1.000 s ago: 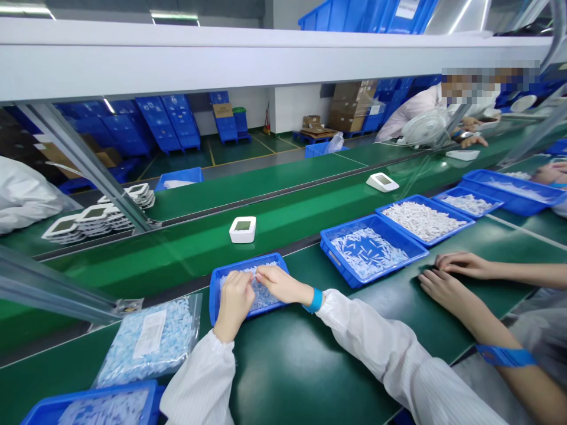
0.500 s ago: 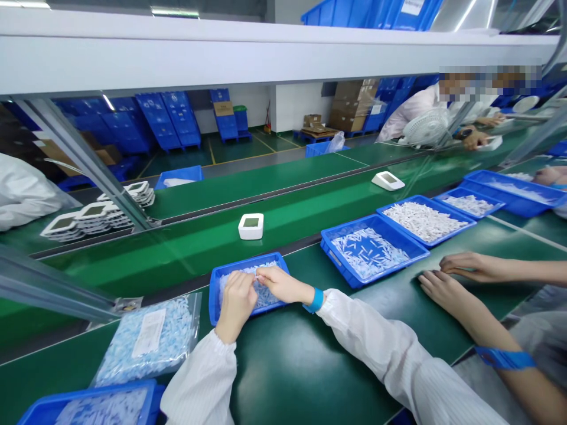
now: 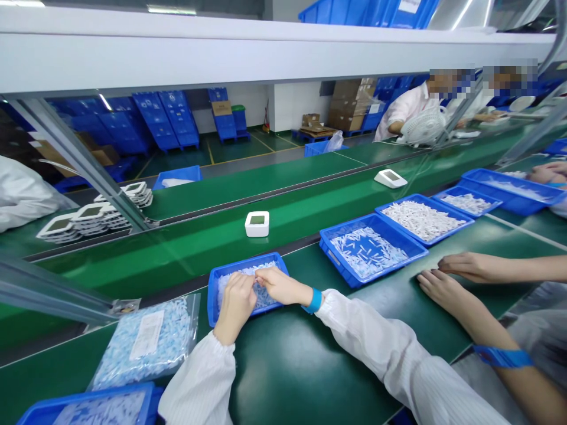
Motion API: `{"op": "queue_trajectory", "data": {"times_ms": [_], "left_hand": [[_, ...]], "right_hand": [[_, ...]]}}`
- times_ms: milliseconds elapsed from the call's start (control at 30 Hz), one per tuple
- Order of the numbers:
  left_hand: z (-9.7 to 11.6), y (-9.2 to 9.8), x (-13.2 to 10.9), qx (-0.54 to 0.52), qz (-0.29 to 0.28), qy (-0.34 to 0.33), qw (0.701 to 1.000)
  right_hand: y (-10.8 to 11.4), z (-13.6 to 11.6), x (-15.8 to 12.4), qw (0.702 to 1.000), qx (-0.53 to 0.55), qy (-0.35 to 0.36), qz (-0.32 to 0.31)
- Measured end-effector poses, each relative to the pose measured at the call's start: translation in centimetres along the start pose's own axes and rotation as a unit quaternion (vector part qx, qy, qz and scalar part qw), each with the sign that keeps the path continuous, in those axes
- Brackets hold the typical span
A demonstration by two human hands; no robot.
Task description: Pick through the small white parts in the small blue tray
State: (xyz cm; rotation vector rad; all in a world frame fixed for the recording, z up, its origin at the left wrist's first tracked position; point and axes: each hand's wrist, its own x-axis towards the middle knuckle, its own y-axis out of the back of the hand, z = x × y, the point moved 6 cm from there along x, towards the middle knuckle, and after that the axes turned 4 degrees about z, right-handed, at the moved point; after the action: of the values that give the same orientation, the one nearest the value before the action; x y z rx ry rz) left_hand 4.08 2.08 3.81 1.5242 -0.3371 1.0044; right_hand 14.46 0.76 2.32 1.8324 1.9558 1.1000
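My left hand and my right hand meet fingertip to fingertip above a small blue tray. Both are closed in a pinch, and whatever lies between the fingers is too small and covered to make out. Small pale blue and white plastic pieces fill the tray beneath them. To the left lies a clear bag packed with light blue pieces, bearing a white label. A white device with a grey screen sits on the green belt beyond the tray.
Several blue trays with white pieces, one a wide tray, line the bench on the right. A co-worker's hands rest beside them. Another blue tray stands at lower left. A metal post and overhead shelf frame the bench.
The white devices on the belt have shifted slightly right. Across the belt, a co-worker's arm has drawn back from a device. My hands keep their pinch over the tray.
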Motion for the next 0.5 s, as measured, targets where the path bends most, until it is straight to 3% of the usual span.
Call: {"op": "queue_trajectory", "data": {"times_ms": [367, 500], "left_hand": [[0.38, -0.18, 0.18, 0.046, -0.042, -0.007, 0.998], [0.78, -0.06, 0.38, 0.066, -0.031, -0.013, 0.997]], "right_hand": [[-0.24, 0.24, 0.01, 0.999, -0.028, -0.015, -0.019], [0.25, 0.25, 0.23, 0.999, -0.028, -0.018, -0.014]]}}
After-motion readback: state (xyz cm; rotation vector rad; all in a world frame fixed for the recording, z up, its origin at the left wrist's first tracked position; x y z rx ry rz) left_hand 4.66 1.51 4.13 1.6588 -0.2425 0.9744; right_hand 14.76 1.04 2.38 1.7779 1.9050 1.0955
